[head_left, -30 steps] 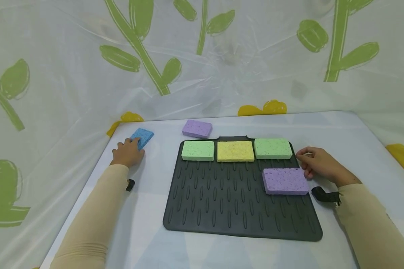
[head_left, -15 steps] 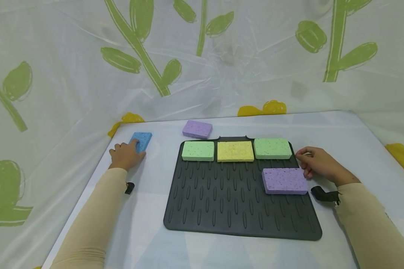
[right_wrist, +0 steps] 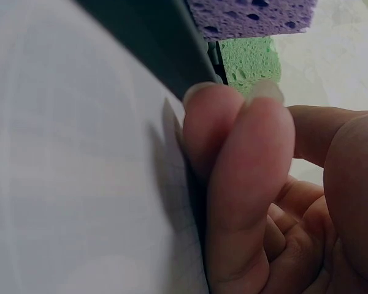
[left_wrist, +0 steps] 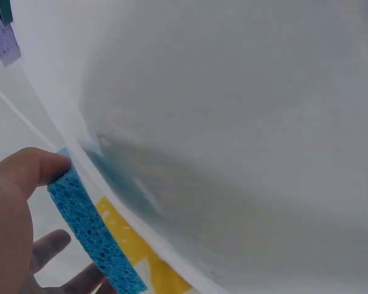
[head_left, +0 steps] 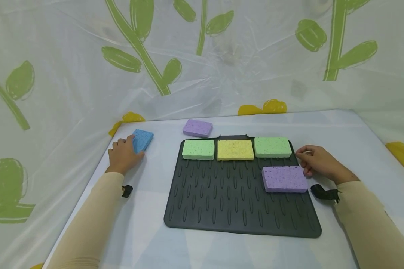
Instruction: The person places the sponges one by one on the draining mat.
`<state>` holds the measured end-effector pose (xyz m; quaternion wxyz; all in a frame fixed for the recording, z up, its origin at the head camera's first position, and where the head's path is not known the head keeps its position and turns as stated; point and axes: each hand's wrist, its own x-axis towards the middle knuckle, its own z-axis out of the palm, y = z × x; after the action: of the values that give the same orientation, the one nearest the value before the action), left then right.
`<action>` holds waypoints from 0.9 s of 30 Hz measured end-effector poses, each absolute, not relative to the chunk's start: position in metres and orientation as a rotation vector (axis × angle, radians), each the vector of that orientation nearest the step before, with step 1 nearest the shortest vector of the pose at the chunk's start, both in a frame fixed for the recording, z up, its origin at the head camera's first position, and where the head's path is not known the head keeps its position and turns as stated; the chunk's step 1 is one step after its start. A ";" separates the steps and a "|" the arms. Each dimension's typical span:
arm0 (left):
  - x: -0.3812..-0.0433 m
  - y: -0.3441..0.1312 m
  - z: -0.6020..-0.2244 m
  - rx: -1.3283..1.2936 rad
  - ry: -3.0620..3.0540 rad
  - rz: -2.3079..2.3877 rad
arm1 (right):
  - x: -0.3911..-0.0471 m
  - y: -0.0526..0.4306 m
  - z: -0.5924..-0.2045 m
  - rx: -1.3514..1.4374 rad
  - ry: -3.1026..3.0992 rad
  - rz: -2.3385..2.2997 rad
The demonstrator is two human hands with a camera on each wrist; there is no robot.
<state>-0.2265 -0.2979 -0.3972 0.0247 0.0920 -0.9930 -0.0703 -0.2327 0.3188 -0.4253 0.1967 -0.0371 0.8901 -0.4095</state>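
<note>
At the table's far left my left hand point(head_left: 122, 156) grips a blue sponge point(head_left: 143, 140). In the left wrist view the thumb lies on one end of the blue sponge point(left_wrist: 97, 233), with the fingers partly hidden along its other side. My right hand point(head_left: 323, 164) rests beside the right edge of the dark ridged mat point(head_left: 219, 209), its fingers loosely curled and holding nothing. Thumb and fingertips point(right_wrist: 251, 153) come close together in the right wrist view. Nearest to that hand is a purple sponge point(head_left: 284, 179) lying on the mat.
Along the mat's far edge lie a green sponge point(head_left: 198, 149), a yellow sponge point(head_left: 235, 150) and another green sponge point(head_left: 272, 147). A second purple sponge point(head_left: 197, 128) sits on the table behind the mat. A leaf-printed plastic sheet point(head_left: 256, 74) rises behind the table.
My left hand has shifted slightly left and nearer to me, and the blue sponge in it has changed its tilt. The right hand stays in place.
</note>
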 end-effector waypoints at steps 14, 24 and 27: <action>-0.198 -0.271 -0.396 0.068 -2.854 -0.321 | -0.235 0.319 -0.428 -0.098 2.498 -1.127; -0.183 -0.241 -0.388 -0.111 -2.790 -0.422 | -0.234 0.320 -0.428 -0.095 2.492 -1.140; -0.180 -0.231 -0.385 -0.168 -2.792 -0.438 | -0.233 0.320 -0.427 -0.095 2.494 -1.142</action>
<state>-0.1804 -0.2312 -0.3854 0.1546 -0.0588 -0.9743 -0.1527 -0.2333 0.3199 -0.4274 0.1970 -0.0340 0.8909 -0.4079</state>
